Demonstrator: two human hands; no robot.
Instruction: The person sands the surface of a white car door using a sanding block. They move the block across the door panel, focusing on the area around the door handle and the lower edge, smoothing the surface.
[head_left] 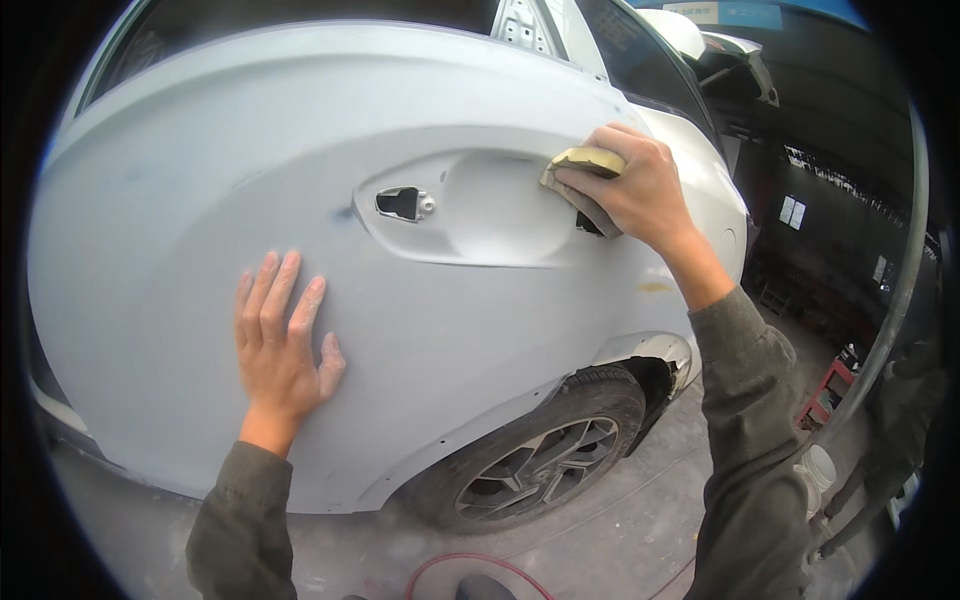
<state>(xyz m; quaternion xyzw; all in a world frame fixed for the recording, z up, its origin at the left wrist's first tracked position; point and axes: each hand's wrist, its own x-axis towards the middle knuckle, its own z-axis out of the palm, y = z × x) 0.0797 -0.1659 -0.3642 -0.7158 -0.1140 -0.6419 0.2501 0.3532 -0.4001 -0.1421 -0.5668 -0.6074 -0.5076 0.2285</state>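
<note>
So the left hand (283, 340) is around 9 o'clock, fingers apart, palm down on the grey door panel (150, 250). Handle recess (495, 205) sits at 12, wheel (540, 465) at 5. Yellowish pad (585, 158)'s between 1 and 2, by the recess's 3 o'clock end, right hand (635, 185)'s fingers clamped on it.

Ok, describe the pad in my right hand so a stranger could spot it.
Find the grey car door, then its handle recess. At the recess's right end, your right hand grips the pad, thick and yellowish against the grey door.
</note>
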